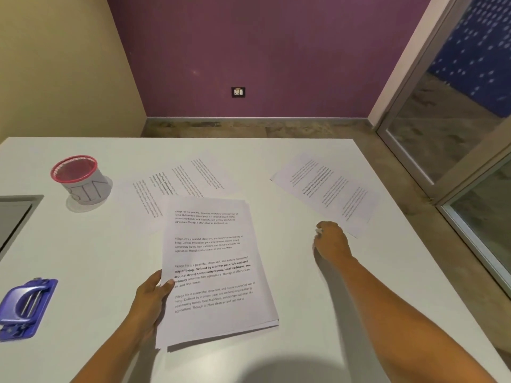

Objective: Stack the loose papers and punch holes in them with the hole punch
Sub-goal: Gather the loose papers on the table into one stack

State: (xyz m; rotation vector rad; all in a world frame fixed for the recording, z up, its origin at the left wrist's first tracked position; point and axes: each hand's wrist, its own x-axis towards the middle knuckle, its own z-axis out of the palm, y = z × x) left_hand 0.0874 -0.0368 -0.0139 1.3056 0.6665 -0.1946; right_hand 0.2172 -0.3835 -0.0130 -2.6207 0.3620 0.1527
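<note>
— Gripped at its left edge by the left hand was a stack of papers, with the thumb laid on the top sheet and the other fingers hidden underneath. Was the stack lifted or resting?

— That could not be told for certain; a shadow was cast beneath its near edge, and the sheets were slightly fanned at the lower right corner. Printed paragraphs were seen on the top page, the third one partly in bold.

— And the right hand?

— It was stretched out over the table, with the fingers curled downward, just beside the near corner of a loose sheet. Nothing was seen to be held in it; whether the sheet was touched could not be made out.

— Where were the remaining papers placed?

— That loose sheet was laid at an angle toward the right side of the table, well apart from the stack. More loose sheets were spread flat beyond the stack, partly covered by its far edge, with the text turned sideways.

— And the hole punch?

— It was set near the left edge of the table, well apart from the stack and touched by neither hand. It was blue, with a metal handle.

— Was anything else noted?

— A cup with a red rim and handwritten letters on its side was stood at the far left, beyond the punch. A dark recess was seen in the tabletop at the left edge.
</note>
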